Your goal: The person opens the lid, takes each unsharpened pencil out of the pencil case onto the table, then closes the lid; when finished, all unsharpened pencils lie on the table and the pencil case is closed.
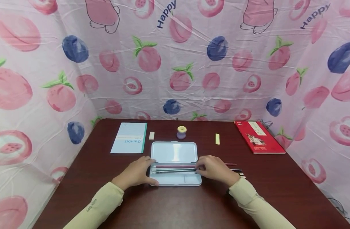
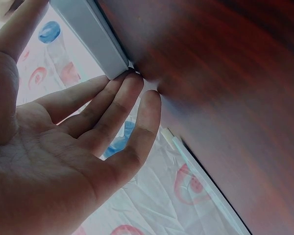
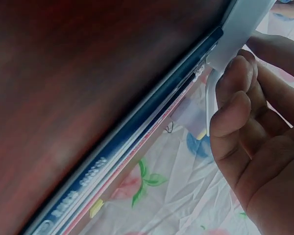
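A pale blue pencil case (image 1: 178,180) lies with its lid (image 1: 174,152) raised, and several pencils (image 1: 175,170) rest lengthwise in its rear compartment. At the case's left end my left hand (image 1: 136,172) holds it, thumb along the front corner and fingers behind. In the left wrist view, fingertips (image 2: 135,82) touch the case's end (image 2: 95,41). My right hand (image 1: 216,168) is over the right end, thumb and index finger pinching at a pencil's end. Its other fingers (image 3: 233,115) curl beside the case wall (image 3: 242,32) in the right wrist view; the pinched tip is hidden there.
Beyond my right hand lie more pencils (image 1: 236,171), seen close up as a dark blue barrel (image 3: 100,164) and a red pencil (image 3: 132,155). Behind the case are a Gambit notepad (image 1: 129,137), an eraser (image 1: 151,135), a purple-and-yellow pot (image 1: 181,132), a yellow strip (image 1: 217,139) and a red book (image 1: 259,137).
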`<state>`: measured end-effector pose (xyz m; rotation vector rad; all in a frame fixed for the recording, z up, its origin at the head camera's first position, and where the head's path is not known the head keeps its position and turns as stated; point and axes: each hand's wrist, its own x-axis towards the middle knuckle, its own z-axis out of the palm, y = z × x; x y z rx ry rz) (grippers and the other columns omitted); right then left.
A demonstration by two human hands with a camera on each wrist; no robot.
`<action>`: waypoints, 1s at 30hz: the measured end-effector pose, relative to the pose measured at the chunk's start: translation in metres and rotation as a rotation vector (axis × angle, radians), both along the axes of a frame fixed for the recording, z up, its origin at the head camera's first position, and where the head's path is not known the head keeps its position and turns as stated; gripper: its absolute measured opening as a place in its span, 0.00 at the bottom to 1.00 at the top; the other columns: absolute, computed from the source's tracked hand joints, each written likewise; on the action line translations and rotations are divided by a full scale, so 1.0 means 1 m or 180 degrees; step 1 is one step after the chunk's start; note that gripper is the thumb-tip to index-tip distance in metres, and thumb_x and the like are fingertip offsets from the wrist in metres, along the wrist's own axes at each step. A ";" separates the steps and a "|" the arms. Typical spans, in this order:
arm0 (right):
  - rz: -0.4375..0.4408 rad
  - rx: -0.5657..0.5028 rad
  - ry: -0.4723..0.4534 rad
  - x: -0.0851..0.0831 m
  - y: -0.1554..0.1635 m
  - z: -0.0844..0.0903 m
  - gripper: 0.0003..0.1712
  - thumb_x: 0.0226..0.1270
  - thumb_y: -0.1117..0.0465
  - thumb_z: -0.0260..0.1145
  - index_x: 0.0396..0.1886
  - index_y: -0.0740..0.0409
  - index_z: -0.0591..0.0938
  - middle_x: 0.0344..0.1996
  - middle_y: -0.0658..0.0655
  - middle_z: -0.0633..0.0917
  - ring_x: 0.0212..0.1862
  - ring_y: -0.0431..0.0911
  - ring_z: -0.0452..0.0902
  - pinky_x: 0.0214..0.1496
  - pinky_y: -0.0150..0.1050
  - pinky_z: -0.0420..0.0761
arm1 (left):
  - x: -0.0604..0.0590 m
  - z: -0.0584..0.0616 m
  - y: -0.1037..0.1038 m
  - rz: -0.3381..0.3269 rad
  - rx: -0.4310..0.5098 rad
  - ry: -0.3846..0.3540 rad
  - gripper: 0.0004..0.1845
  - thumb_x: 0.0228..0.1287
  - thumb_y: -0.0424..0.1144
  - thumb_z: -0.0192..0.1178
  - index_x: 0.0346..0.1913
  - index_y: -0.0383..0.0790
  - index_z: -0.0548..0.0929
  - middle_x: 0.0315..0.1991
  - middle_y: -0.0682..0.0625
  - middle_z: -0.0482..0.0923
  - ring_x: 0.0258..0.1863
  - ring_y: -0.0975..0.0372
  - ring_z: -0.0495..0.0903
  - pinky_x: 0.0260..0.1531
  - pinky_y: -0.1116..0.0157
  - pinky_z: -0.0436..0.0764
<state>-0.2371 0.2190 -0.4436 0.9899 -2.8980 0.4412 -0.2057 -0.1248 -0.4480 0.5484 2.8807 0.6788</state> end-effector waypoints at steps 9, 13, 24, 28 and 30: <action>-0.0156 0.0137 -0.0184 -0.003 -0.009 0.005 0.11 0.59 0.59 0.84 0.42 0.52 0.95 0.23 0.42 0.80 0.26 0.35 0.69 0.30 0.30 0.74 | 0.000 -0.001 0.000 0.0000 0.0017 -0.0001 0.52 0.46 0.61 0.85 0.72 0.37 0.79 0.67 0.42 0.80 0.62 0.53 0.79 0.69 0.48 0.80; -0.0123 0.0208 -0.0071 -0.005 -0.011 0.004 0.10 0.58 0.58 0.84 0.39 0.52 0.94 0.22 0.43 0.79 0.25 0.35 0.68 0.29 0.29 0.72 | 0.000 -0.001 0.000 -0.0002 0.0010 0.0012 0.52 0.46 0.61 0.85 0.72 0.37 0.79 0.67 0.42 0.80 0.61 0.53 0.79 0.69 0.49 0.80; -0.0114 0.0374 0.0303 -0.001 -0.017 -0.001 0.12 0.57 0.57 0.85 0.41 0.51 0.95 0.33 0.48 0.92 0.29 0.36 0.78 0.36 0.33 0.84 | 0.000 0.001 0.001 0.0004 -0.0040 0.0015 0.52 0.46 0.62 0.85 0.72 0.37 0.79 0.67 0.42 0.80 0.61 0.54 0.79 0.68 0.49 0.80; -0.0026 0.0398 0.0459 0.001 -0.016 -0.003 0.11 0.57 0.59 0.85 0.40 0.52 0.95 0.34 0.49 0.93 0.33 0.38 0.85 0.40 0.37 0.89 | 0.000 0.002 0.000 -0.0004 -0.0062 0.0011 0.53 0.46 0.62 0.85 0.72 0.37 0.79 0.66 0.42 0.80 0.61 0.53 0.79 0.69 0.48 0.80; -0.0002 0.0398 0.0542 0.001 -0.016 -0.004 0.10 0.57 0.60 0.85 0.38 0.52 0.94 0.33 0.50 0.92 0.32 0.39 0.85 0.39 0.37 0.89 | -0.001 0.001 0.000 -0.0009 -0.0060 0.0009 0.53 0.46 0.62 0.85 0.72 0.37 0.79 0.67 0.42 0.80 0.62 0.53 0.79 0.69 0.48 0.80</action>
